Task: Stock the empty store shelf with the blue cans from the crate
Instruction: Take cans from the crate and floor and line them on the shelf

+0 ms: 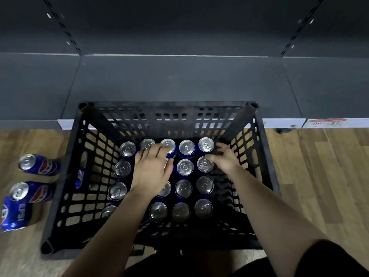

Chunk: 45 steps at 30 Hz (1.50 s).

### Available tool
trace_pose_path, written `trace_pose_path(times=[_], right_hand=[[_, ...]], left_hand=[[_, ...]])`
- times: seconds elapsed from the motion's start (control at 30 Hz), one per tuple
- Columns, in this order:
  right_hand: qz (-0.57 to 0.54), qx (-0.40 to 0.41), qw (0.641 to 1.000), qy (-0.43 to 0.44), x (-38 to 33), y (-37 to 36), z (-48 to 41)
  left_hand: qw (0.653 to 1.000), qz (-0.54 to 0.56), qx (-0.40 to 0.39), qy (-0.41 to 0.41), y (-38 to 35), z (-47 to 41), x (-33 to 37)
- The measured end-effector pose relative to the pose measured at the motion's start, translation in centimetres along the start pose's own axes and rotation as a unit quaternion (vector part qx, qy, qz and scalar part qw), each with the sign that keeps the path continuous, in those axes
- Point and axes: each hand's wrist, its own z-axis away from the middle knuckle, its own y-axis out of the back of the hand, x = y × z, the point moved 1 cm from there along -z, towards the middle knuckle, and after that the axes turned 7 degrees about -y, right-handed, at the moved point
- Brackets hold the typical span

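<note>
A black plastic crate (65, 176) stands on the floor in front of the dark grey store shelf (179, 82), whose board is bare. Several blue cans with silver tops (183, 187) stand upright in rows inside the crate. My left hand (150, 168) is down in the crate with its fingers spread, the fingertips on the tops of cans in the back row (169, 144). My right hand (224, 158) is at the crate's right wall, fingers apart, its thumb between the two rearmost cans of the right column (205, 144). Neither hand has a can lifted.
Three blue cans are on the wooden floor left of the crate: two upright (38, 163) (30, 191) and one lying on its side (14, 213). A white price strip (327, 122) runs along the shelf's front edge. Slotted uprights flank the shelf's back panel.
</note>
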Motion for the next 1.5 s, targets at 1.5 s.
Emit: trace_pose_path(times=[1.5], right_hand=[[0.019,0.106,0.989,0.103,-3.2,0.7,-0.2]], left_hand=[[0.998,-0.035,-0.058,-0.014,1.1,-1.5,0.7]])
